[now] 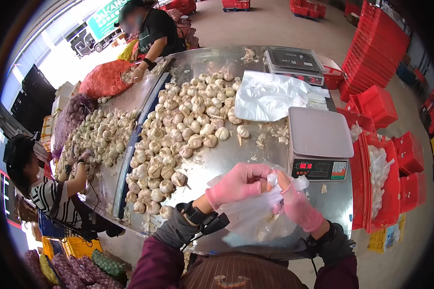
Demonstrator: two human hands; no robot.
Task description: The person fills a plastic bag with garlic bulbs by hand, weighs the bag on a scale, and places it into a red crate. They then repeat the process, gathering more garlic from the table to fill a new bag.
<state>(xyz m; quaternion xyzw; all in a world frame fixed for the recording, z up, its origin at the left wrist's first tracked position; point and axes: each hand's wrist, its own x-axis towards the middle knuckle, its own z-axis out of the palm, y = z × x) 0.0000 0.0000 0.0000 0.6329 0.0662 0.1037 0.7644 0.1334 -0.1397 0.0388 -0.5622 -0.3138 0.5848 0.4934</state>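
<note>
Right now a clear plastic bag point(255, 216) with garlic bulbs inside sits low in the middle of the view, gathered at its neck between both gloved hands. The left hand point(238, 185) in a pink glove comes in from about 8 o'clock, and its fingers point(260, 173) are pinched together on the twisted top of the bag. The right hand point(299, 207), also in pink, comes up from 5 o'clock; its fingers point(282, 185) are clamped on the same bunched plastic, touching the left hand's fingertips. Each wrist wears a dark strap with a small device.

The bag hangs just above the near edge of the steel surface point(226, 159). At 1 o'clock from the bag, just beside it, stands a digital scale point(319, 139) with a bare platform and a lit red readout. At 10 to 11 o'clock lies a large heap of loose garlic bulbs point(183, 125), running towards the far end. At 12 o'clock, a pile of clear empty bags point(270, 96) lies beside a second scale point(294, 62).

At 3 o'clock, red crates point(376, 106) stand stacked on the floor. At 9 o'clock, a person in a striped top point(53, 197) reaches into another garlic heap point(99, 132); at 11 o'clock, far off, a person in black point(156, 33) handles a red mesh sack point(103, 79).
</note>
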